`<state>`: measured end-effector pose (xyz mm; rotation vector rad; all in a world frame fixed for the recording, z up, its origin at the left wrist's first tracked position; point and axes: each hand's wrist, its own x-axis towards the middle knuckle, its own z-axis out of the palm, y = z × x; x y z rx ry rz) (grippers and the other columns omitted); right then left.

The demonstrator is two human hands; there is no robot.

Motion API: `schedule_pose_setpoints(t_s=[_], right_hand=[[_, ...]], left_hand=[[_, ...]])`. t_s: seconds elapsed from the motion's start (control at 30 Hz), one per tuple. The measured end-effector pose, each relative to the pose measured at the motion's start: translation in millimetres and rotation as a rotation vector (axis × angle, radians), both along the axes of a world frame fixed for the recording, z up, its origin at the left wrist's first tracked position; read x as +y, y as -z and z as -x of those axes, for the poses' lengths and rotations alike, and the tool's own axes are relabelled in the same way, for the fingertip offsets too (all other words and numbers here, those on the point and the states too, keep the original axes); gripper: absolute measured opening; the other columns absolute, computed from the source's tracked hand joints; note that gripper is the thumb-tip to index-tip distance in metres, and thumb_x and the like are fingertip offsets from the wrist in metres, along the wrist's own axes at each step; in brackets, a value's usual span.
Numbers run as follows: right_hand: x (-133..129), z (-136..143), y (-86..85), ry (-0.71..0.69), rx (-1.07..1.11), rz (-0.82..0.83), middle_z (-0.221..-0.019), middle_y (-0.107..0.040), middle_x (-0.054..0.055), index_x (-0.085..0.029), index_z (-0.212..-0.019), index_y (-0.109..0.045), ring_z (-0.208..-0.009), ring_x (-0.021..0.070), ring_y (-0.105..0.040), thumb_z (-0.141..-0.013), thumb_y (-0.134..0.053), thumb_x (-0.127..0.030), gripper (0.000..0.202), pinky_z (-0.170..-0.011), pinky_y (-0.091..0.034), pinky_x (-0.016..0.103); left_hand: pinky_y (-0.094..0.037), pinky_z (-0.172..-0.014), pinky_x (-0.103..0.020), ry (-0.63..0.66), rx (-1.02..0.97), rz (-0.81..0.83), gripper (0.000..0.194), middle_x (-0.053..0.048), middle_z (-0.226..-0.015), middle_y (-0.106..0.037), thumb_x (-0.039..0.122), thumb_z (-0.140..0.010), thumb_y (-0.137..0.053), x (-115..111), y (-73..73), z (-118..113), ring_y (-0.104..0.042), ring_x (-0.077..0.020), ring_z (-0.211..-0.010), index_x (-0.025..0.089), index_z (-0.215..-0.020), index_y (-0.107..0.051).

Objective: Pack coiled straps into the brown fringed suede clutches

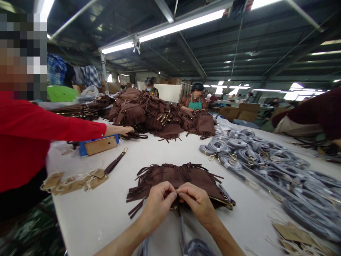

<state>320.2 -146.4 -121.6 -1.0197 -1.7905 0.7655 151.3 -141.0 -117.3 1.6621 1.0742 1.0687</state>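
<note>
A brown fringed bag lies on the white table in front of me, its gold zipper edge toward me. My left hand is closed at the middle of that near edge, thumb and fingertips pinched. Close beside it, my right hand is pinched too, its fingertips almost touching the left ones. What the fingertips hold is too small to make out. Below the hands, a grey wrapped strap rests coiled, and a thin length runs up toward the bag's edge.
Wrapped coiled straps cover the right side. Brown tags lie at lower right, others at left near a short brown strap. Brown bags are heaped behind. A red-sleeved person reaches in from the left.
</note>
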Motion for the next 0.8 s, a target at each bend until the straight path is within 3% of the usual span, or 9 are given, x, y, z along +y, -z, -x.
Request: schedule_pose_setpoints(t_s=[0.63, 0.8], right_hand=[[0.2, -1.1, 1.1, -0.003, -0.036, -0.009, -0.073, -0.063, 0.002, -0.022, -0.082, -0.073, -0.066, 0.0158, -0.059, -0.09, -0.057, -0.027, 0.018, -0.064, -0.044, 0.026], [-1.7, -0.6, -0.9, -0.007, -0.17, -0.094, -0.073, -0.06, 0.002, -0.02, -0.082, -0.069, -0.069, 0.0157, -0.058, -0.094, -0.053, -0.026, 0.02, -0.065, -0.043, 0.025]], left_hand=[[-0.034, -0.057, -0.023, -0.02, 0.094, -0.055, 0.014, 0.002, -0.062, -0.055, 0.014, -0.075, -0.051, -1.9, -5.6, 2.5, -0.049, -0.0128, -0.061, 0.017, -0.064, -0.058], [-0.033, -0.059, -0.024, -0.031, 0.18, -0.089, 0.015, 0.001, -0.064, -0.057, 0.012, -0.076, -0.05, -1.7, -3.8, 2.4, -0.051, -0.0137, -0.062, 0.018, -0.064, -0.056]])
